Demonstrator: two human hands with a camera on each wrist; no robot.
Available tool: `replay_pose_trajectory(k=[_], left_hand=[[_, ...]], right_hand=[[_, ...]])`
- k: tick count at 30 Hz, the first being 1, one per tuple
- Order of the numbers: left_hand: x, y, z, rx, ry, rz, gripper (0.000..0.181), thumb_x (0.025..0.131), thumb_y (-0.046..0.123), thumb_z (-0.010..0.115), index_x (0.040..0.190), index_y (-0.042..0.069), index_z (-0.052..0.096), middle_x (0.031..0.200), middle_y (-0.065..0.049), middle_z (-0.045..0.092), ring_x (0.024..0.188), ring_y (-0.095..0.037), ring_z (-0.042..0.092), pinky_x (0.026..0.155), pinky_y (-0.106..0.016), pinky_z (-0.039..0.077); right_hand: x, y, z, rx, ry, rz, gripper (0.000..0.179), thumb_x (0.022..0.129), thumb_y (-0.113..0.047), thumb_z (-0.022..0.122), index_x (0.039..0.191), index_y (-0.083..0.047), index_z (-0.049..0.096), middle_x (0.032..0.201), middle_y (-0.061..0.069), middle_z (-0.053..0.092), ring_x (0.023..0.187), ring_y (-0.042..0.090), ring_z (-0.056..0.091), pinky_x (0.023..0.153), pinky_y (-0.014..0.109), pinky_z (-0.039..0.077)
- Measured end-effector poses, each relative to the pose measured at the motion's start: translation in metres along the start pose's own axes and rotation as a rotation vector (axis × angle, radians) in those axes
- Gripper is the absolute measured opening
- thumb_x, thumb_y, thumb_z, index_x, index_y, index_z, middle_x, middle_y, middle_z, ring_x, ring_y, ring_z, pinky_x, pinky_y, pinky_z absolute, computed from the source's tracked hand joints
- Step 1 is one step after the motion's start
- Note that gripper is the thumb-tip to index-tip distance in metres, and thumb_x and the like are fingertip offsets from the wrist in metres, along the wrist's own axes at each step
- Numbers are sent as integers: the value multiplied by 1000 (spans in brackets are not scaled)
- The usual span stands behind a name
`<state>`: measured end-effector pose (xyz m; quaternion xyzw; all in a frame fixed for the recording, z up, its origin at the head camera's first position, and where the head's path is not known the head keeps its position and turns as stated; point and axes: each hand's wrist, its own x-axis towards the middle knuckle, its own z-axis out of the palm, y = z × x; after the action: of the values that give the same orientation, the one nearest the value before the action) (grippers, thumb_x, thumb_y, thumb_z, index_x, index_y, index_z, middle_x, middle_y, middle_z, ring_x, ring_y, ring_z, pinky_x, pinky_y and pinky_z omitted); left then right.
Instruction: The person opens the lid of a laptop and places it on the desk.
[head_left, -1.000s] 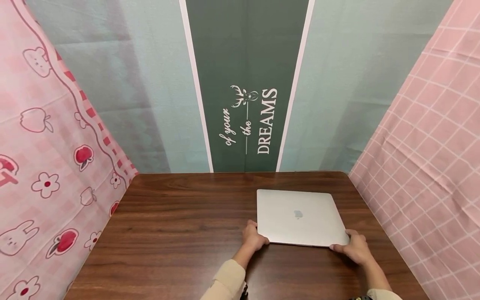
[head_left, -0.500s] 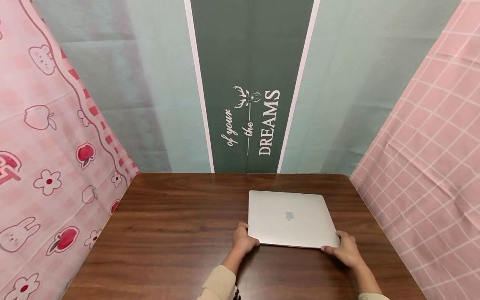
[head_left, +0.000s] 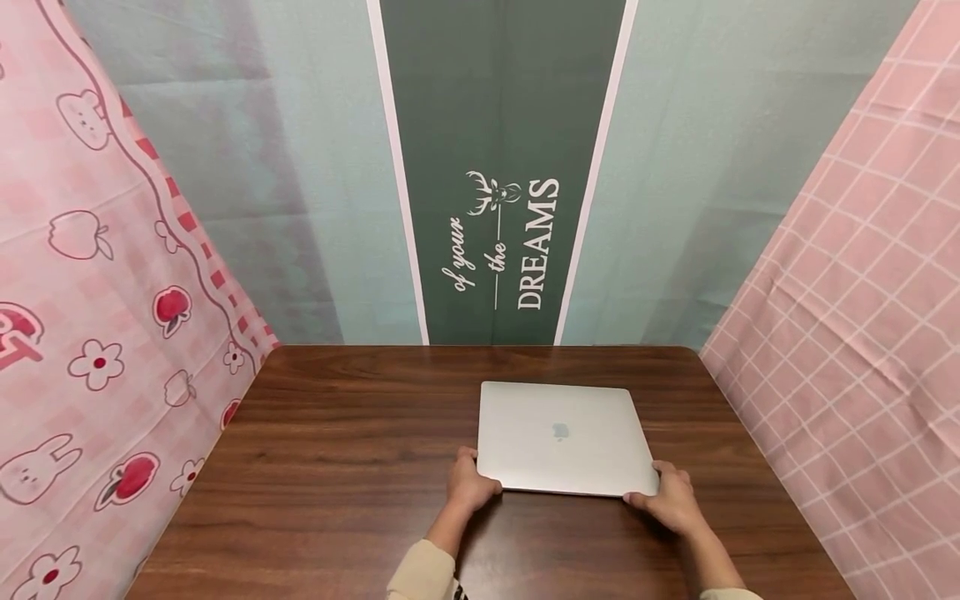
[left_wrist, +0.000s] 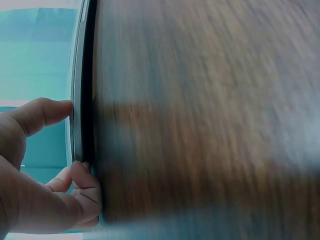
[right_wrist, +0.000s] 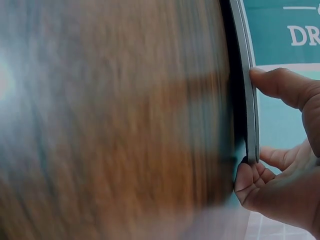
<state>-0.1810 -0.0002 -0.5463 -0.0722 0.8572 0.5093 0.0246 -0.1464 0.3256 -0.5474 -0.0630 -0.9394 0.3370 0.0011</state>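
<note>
Closed silver laptop (head_left: 562, 442), lying flat or nearly so, right of centre on the wood-grain desk (head_left: 360, 433). Pale logo (head_left: 560, 431) uppermost. Dark strip beneath the rim in both wrist views; fully resting or slightly raised, cannot tell.

Handling, by judgement: stiff, thin, middling in weight, quite easily managed by two hands. Smooth metal finish, so likely a little slippery; corners and hidden screen probably fragile if knocked or twisted. Best taken at the two near corners, from front and side at once, without pressing on the middle.

Left grip (head_left: 471, 483): closed to the corner's breadth around the near left corner, left thumb (left_wrist: 45, 115) on the near edge, left fingers (left_wrist: 86, 187) curled at the side edge. Right grip (head_left: 671, 500): much the same in mirror at the near right corner, right thumb (right_wrist: 282, 85) against the near edge, right fingers (right_wrist: 245, 181) folded at the side.

Forearms slanting forward from the near side, left angled rightward, right angled leftward, set wide apart. Cream sleeves (head_left: 423, 571) back from both wrists.
</note>
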Motion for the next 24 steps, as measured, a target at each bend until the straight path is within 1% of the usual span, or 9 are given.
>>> replay_pose_trajectory(k=[6, 11, 18, 24], left_hand=[[-2, -3, -7, 19, 19, 5, 61, 49, -4, 77, 104, -4, 50, 86, -17, 54, 80, -31, 53, 70, -40, 46], [-4, -6, -12, -9, 46, 11, 61, 48, -7, 77, 103, -6, 51, 87, -19, 56, 82, -32, 55, 73, -41, 46], [-6, -11, -17, -32, 53, -2, 63, 47, -9, 78, 105, -7, 52, 91, -19, 57, 88, -34, 54, 77, -42, 45], [-6, -14, -22, -23, 54, 8, 63, 48, -8, 77, 105, -7, 52, 90, -19, 57, 86, -33, 54, 76, -42, 45]], right_hand=[[-2, -8, 4, 9, -4, 16, 86, 64, -21, 82, 121, 23, 36, 110, 43, 40, 101, 54, 41, 86, 60, 35], [0, -10, 8, 27, -4, 9, 82, 66, -19, 81, 122, 22, 37, 111, 42, 41, 105, 51, 40, 89, 58, 35], [0, -14, 13, 32, -6, 6, 80, 66, -17, 80, 122, 21, 37, 112, 41, 42, 107, 49, 40, 90, 56, 35], [1, -20, 15, 24, -14, 0, 80, 66, -16, 80, 122, 21, 37, 112, 41, 42, 107, 49, 40, 90, 56, 35]])
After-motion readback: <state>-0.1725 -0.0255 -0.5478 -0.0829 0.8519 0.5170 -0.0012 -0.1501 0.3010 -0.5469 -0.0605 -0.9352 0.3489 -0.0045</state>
